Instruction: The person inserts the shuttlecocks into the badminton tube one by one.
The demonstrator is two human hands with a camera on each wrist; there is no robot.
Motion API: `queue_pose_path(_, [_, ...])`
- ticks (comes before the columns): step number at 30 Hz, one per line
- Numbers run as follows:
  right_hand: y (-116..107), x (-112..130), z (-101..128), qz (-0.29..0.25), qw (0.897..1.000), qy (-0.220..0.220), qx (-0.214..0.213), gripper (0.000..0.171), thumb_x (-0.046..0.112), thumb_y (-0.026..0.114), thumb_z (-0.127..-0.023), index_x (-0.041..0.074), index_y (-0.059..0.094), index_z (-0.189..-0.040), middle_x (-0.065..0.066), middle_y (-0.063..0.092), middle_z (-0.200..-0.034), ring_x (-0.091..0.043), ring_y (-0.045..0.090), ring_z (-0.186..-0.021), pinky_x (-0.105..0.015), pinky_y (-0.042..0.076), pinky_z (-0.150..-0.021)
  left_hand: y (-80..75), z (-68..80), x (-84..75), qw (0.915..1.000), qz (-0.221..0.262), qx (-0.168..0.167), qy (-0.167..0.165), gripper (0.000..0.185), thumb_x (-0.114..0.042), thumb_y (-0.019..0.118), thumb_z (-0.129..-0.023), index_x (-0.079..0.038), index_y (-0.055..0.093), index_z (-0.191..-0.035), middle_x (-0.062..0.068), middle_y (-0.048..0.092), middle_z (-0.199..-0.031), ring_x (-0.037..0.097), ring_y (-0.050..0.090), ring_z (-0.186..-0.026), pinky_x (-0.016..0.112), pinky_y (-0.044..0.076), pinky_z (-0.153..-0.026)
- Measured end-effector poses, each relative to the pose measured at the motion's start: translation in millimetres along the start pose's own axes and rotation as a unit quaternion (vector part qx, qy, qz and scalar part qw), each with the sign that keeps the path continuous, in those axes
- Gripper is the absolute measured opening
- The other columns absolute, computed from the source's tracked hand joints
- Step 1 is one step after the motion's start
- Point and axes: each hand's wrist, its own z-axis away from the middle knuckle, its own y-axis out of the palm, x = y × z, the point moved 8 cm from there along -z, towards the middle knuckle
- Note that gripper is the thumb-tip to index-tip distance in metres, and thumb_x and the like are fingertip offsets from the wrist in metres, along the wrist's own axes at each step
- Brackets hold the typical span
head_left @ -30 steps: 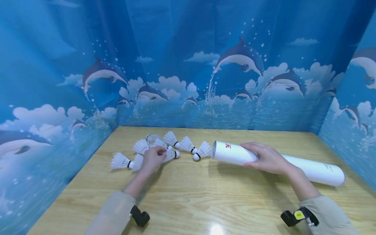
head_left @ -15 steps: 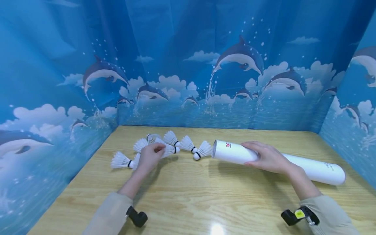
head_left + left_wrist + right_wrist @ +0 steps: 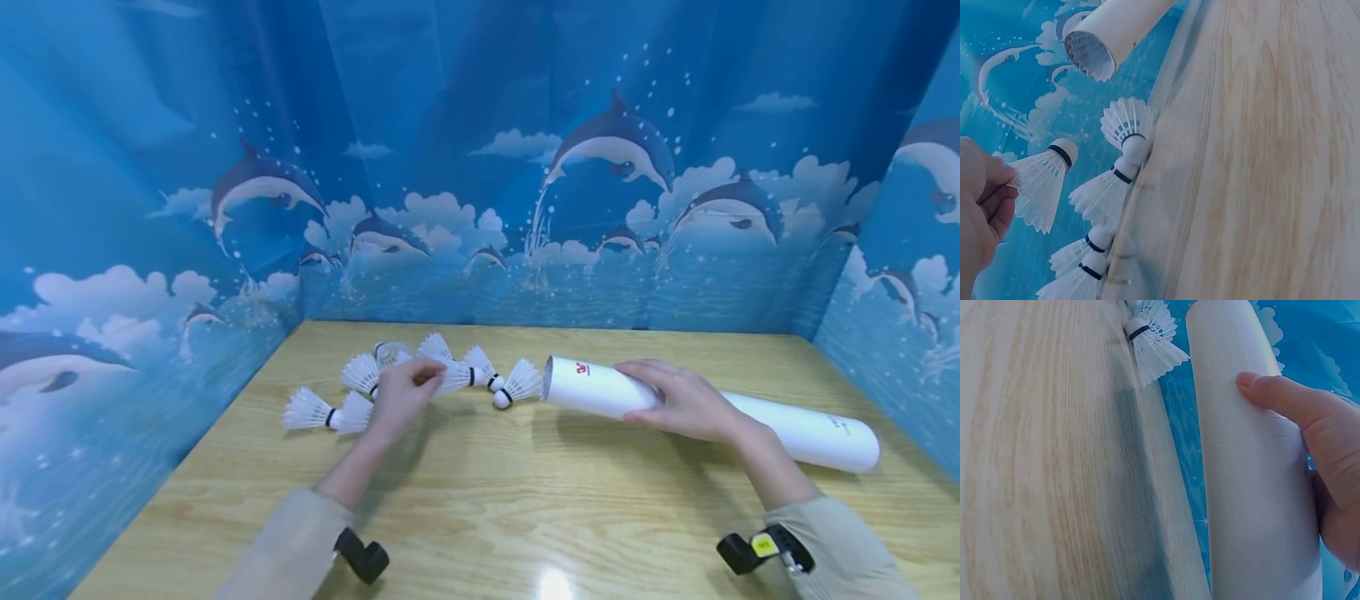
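Note:
My left hand (image 3: 403,400) pinches a white shuttlecock (image 3: 1040,187) by its skirt edge, between thumb and fingertips. Its black-banded cork points right, towards the tube, and it is raised off the table. My right hand (image 3: 686,404) grips a long white tube (image 3: 600,392) from above, thumb on the near side. The tube's mouth faces left and is tipped up from the table, while its far end sits lower at the right. Inside the mouth, the left wrist view shows a scalloped white skirt edge. Just left of the mouth lies another shuttlecock (image 3: 519,383).
Several more shuttlecocks lie loosely on the wooden table (image 3: 480,508), at the back left; one pair sits farther left, including a shuttlecock (image 3: 306,410) with its skirt outward. A blue dolphin-print curtain (image 3: 450,167) stands behind and along both sides.
The left hand picks up a shuttlecock from the group, lifts it, then carries it rightwards towards the tube. My right hand and the tube stay nearly still.

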Motion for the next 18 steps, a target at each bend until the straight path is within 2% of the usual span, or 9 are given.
queue_pose_path(10, [-0.3,3.0,-1.7,0.002,1.000,-0.005,-0.002,0.068,0.037,0.078,-0.073,0.009,0.052,-0.130,-0.016,0.054,-0.126,-0.038,0.055,-0.107,-0.054,0.047,-0.080,12.7,-0.5,-10.3,0.9992,0.037,0.014,0.013,0.014,0.004,0.068,-0.078,0.003,0.070,-0.092,0.013,0.070,-0.085,0.023,0.065,-0.078,0.029,0.052,-0.070])
queue_pose_path(18, [0.9,6.5,-2.1,0.003,1.000,-0.022,-0.009,0.067,0.028,0.080,-0.071,0.008,0.053,-0.128,-0.016,0.055,-0.125,-0.038,0.055,-0.107,-0.055,0.047,-0.081,27.0,-3.3,-25.1,0.9960,0.075,0.038,0.030,0.014,0.005,0.069,-0.077,0.003,0.070,-0.091,0.014,0.069,-0.085,0.025,0.065,-0.079,0.029,0.053,-0.070])
